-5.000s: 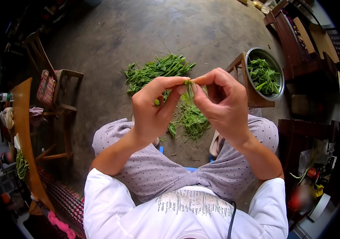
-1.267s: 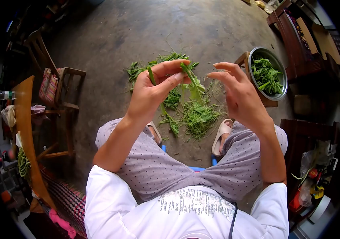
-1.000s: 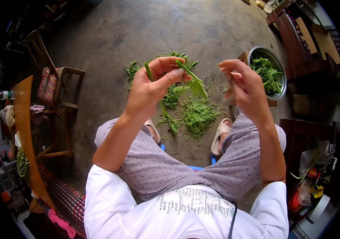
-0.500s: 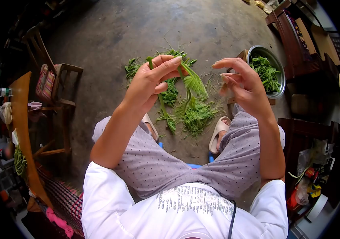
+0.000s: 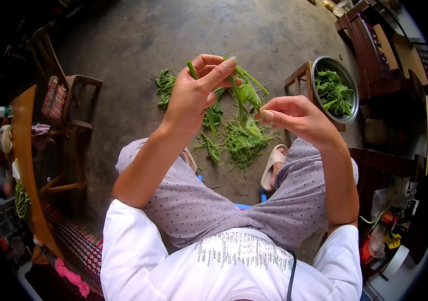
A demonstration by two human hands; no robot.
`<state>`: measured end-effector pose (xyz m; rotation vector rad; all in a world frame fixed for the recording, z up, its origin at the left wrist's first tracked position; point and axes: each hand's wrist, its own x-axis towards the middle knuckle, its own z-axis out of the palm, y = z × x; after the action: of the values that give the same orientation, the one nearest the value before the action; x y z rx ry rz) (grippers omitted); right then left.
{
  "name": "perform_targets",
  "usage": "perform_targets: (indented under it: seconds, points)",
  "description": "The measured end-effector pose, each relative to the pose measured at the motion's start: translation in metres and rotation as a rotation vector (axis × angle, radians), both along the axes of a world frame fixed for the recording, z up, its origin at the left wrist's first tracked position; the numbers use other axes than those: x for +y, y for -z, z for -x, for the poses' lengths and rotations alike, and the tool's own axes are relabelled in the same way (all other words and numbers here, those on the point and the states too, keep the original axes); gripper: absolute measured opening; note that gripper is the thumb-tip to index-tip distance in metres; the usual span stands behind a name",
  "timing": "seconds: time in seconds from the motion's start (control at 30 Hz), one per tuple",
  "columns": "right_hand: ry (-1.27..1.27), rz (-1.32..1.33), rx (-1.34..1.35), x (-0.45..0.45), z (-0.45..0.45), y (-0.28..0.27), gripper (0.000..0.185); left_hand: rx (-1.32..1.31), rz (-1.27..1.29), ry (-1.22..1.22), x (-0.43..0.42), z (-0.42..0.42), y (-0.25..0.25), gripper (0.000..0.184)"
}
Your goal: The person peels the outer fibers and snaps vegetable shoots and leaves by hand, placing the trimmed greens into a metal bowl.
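Above the floor, my left hand (image 5: 201,85) is closed around green leafy stems (image 5: 238,95), pinching them between thumb and fingers. One cut-looking stem end sticks up past the knuckles, and a pale green leaf (image 5: 248,93) hangs on the right side. My right hand (image 5: 296,119) is closed in a pinch, its thumb and fingertips at the lower edge of that leaf. Below both hands, a pile of thin green trimmings (image 5: 244,145) lies on the floor between my feet. More leafy greens (image 5: 165,88) lie behind my left hand, partly hidden by it.
A metal basin (image 5: 356,103) of picked greens stands on a wooden stool (image 5: 300,75) at the right. To the left are a wooden chair (image 5: 73,95) and a wooden board edge (image 5: 23,135). Dark wooden furniture (image 5: 369,55) stands at the far right.
My right hand has moved down and left, from spread fingers apart from the stems to a pinch at the leaf. My left hand has stayed closed on the stems, shifting slightly.
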<state>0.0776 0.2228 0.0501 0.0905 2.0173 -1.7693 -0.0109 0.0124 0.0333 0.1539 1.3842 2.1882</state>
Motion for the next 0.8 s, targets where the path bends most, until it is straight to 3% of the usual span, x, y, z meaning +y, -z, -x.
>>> perform_targets:
  seconds: [0.07, 0.2, 0.43, 0.5, 0.63, 0.7, 0.77, 0.8]
  points:
    - [-0.02, 0.089, -0.068, -0.003, -0.001, 0.003, 0.028, 0.077, 0.072, -0.07, 0.004, -0.004, -0.003, 0.017]
    - [0.204, 0.324, -0.249, -0.017, -0.005, -0.001, 0.03, 0.154, 0.101, -0.089, 0.008, -0.005, -0.002, 0.017]
    - [0.236, 0.504, -0.285, -0.02, -0.006, 0.015, 0.026, 0.097, 0.09, -0.075, 0.013, -0.005, 0.004, 0.02]
    - [0.129, 0.57, -0.279, -0.019, -0.005, 0.015, 0.024, 0.095, 0.087, -0.076, 0.015, -0.006, 0.004, 0.02]
    - [0.178, 0.557, -0.205, -0.016, -0.007, 0.011, 0.024, 0.147, 0.074, -0.135, 0.014, -0.01, 0.0, 0.023]
    - [0.272, 0.323, -0.043, -0.018, -0.008, 0.003, 0.024, 0.205, 0.076, -0.154, 0.011, -0.008, 0.002, 0.023]
    - [0.262, 0.256, 0.018, -0.013, -0.01, 0.003, 0.023, 0.563, 0.276, -0.145, 0.007, -0.006, 0.01, 0.018]
    - [0.249, 0.188, 0.076, -0.01, -0.011, 0.004, 0.021, 0.563, 0.277, -0.142, 0.006, -0.005, 0.009, 0.018]
